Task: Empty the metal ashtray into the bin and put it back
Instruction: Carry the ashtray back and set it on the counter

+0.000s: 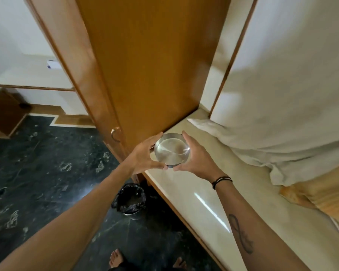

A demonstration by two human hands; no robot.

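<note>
Ashtray (172, 149): a shallow round dish of shiny metal, open side up, held level over the near corner of the desk; whether it rests on the top or sits just above it cannot be told.
Contents: the bowl looks bare and clean, only reflections show.
Left hand (145, 153): cupped around the left rim, fingers on the far edge, thumb at the near edge.
Right hand (194, 155): cupped around the right rim in the same way; a dark cord circles the wrist.
Desk (184, 190): a pale, glossy top with a wooden edge, beside a tall wooden cupboard (145, 65).
Bin (130, 199): on the dark floor below the desk edge, lined with a black bag, well apart from the ashtray.
Handling: likely light and rigid, not fragile, though smooth metal may slip.
Where to hold: the rim on opposite sides, as now; one hand would probably do.
Stage: it looks emptied, so setting it down seems to be what remains.
</note>
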